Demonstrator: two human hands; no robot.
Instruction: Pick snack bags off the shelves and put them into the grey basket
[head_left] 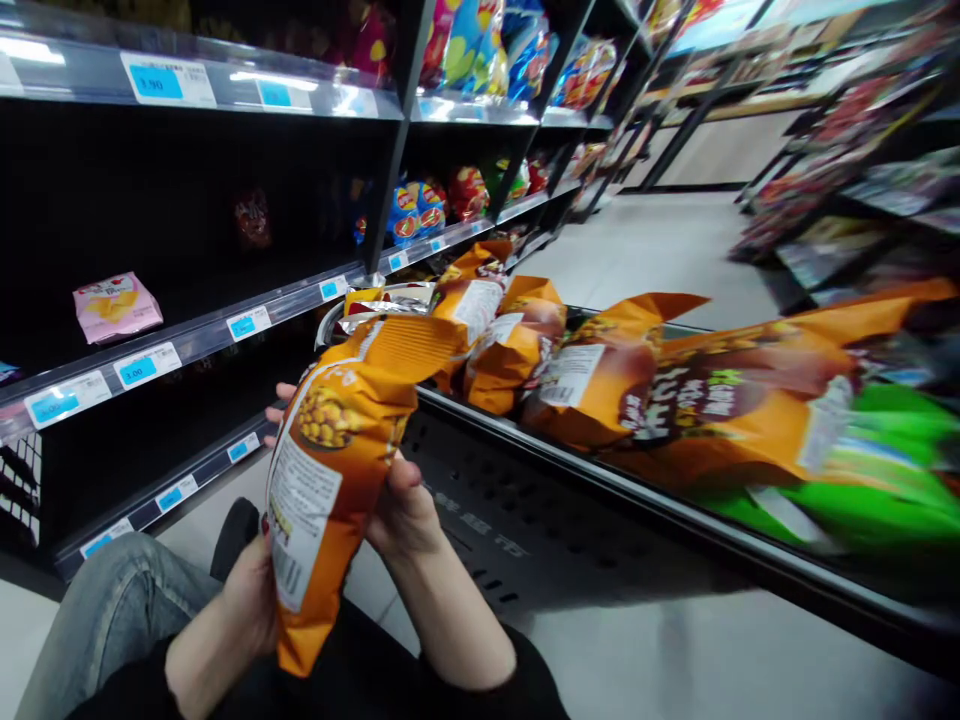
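Observation:
An orange snack bag (352, 480), printed with a heap of yellow nuggets and a white label with a barcode, is held up in front of me, tilted. My left hand (253, 590) grips its lower left edge. On the other side my right hand (409, 510) is closed around the bag, its thumb at the right edge. Some fingertips (279, 405) poke out past the bag's left edge; the rest are hidden behind it. Just beyond, a dark shopping basket (480, 520) holds several similar orange bags (585, 380) and blurred green packs (885, 470).
Black shelves with price tags (146, 365) run along the left. A pink snack pack (118, 308) and a small dark red pack (253, 220) lie on the middle shelf. Blue chip bags (416, 210) stand farther along. A blurred display rack (847, 180) stands across the aisle floor (652, 250).

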